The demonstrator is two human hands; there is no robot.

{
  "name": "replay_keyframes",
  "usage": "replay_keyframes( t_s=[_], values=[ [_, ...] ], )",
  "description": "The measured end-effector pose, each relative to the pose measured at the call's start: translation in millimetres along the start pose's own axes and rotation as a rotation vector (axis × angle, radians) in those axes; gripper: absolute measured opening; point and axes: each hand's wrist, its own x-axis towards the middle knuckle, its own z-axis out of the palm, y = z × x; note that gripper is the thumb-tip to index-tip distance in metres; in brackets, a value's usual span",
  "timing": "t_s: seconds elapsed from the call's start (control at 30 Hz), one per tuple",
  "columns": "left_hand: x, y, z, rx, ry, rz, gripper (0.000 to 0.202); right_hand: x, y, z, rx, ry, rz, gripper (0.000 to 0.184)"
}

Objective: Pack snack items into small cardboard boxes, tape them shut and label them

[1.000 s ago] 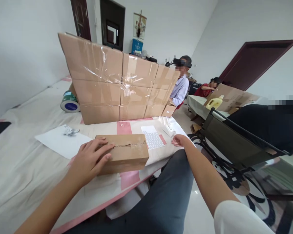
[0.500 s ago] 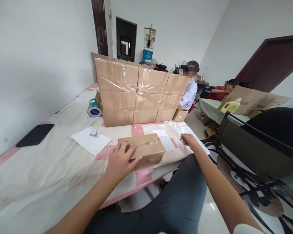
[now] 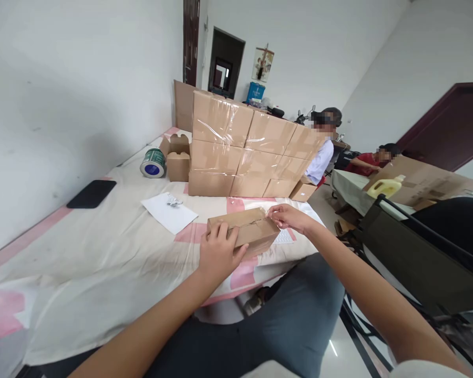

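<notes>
The person's left hand (image 3: 220, 252) lay over the left end of a long brown cardboard box (image 3: 259, 236), fingers apart on its top and thumb against the near side, resting on it rather than clamped. The person's right hand (image 3: 287, 216) was at the box's right end, thumb and fingertips drawn together by the seam on top; whether anything thin was pinched between them could not be told. The box sat near the front edge of a cream-and-pink cloth (image 3: 122, 252). To its left lay a white sheet of paper (image 3: 163, 216). Beyond stood a stack of brown cardboard boxes under clear film (image 3: 240, 152), with an open brown carton (image 3: 178, 168) and a green cylinder with a blue end (image 3: 153, 164) at its left.
</notes>
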Motion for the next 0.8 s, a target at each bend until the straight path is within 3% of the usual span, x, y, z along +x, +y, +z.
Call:
replay_keyframes(
  t_s=[0.1,0.23,0.3,0.5,0.67,0.8],
  values=[
    [1,1,1.2,-0.011,-0.020,-0.009,0.043,0,-9,5,-0.054,-0.030,-0.012,0.032],
    [1,1,8.1,-0.018,-0.009,0.007,0.045,-5,-15,11,-0.089,-0.079,0.049,0.092],
    [0,0,12.4,-0.031,0.011,0.024,0.044,-6,-16,15,-0.067,-0.059,0.068,0.105],
    [-3,-1,19.1,-0.088,0.037,0.031,0.037,2,-18,22,0.071,0.017,0.095,0.101],
    [-3,-2,18.4,-0.103,0.040,0.024,0.037,9,-20,24,0.015,0.046,0.126,0.083],
    [-3,-3,18.3,-0.098,0.046,0.029,0.037,14,-23,24,-0.029,0.064,0.129,0.081]
  ],
)
